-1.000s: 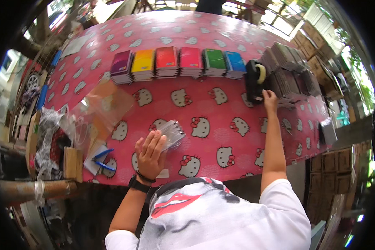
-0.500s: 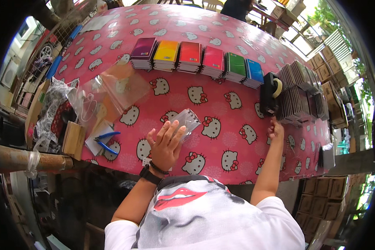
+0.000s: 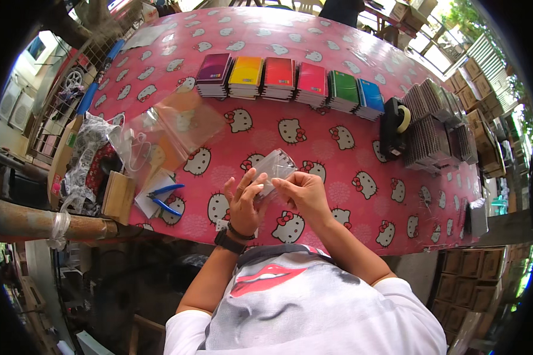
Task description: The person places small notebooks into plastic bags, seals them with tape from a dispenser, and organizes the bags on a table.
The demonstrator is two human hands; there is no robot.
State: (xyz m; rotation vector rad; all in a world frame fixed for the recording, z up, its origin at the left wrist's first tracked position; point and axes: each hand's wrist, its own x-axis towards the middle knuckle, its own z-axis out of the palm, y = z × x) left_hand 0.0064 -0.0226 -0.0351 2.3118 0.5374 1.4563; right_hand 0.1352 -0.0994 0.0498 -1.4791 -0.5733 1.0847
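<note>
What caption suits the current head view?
Left hand and right hand at a clear-wrapped packet over a pink tablecloth, six colourful notebook stacks beyond.

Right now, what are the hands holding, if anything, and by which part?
The left hand holds a clear packet by its near left part; right hand: unclear.

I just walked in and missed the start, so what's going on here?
A person has both hands at a clear plastic packet on the pink table. The left hand lies against it; the right hand is beside it, and whether it holds anything is too small to tell. Beyond, notebook stacks stand in a row, a black tape dispenser at their right end.
</note>
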